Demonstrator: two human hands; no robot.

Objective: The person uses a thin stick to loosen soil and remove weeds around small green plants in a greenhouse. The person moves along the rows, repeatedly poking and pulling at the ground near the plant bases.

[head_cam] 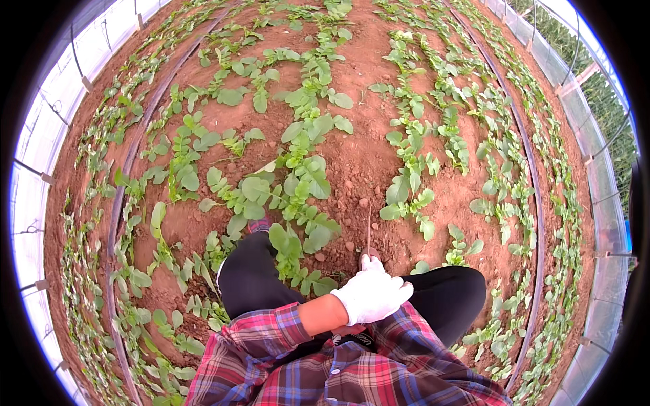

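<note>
My left hand point(375, 293), in a white knit glove, reaches across from the left over my lap. Its fingers look bent, but whether they grip anything is unclear. Just beyond the glove, a thin reddish-brown stick or rod point(369, 226) points away over the soil; its near end meets a small brown shape that I cannot identify. Below the left glove a strip of bare skin point(349, 330) shows, perhaps my right wrist; the right hand itself is hidden. Leafy green seedlings point(316, 234) grow in a row just left of the stick, with crumbly reddish soil point(343, 215) between.
My knees in black trousers point(452, 299) are bent on both sides. More leafy rows point(406, 188) run ahead and to the right. Dark irrigation hoses point(118, 208) lie along both sides. Plastic sheeting point(604, 223) on a greenhouse frame edges the bed.
</note>
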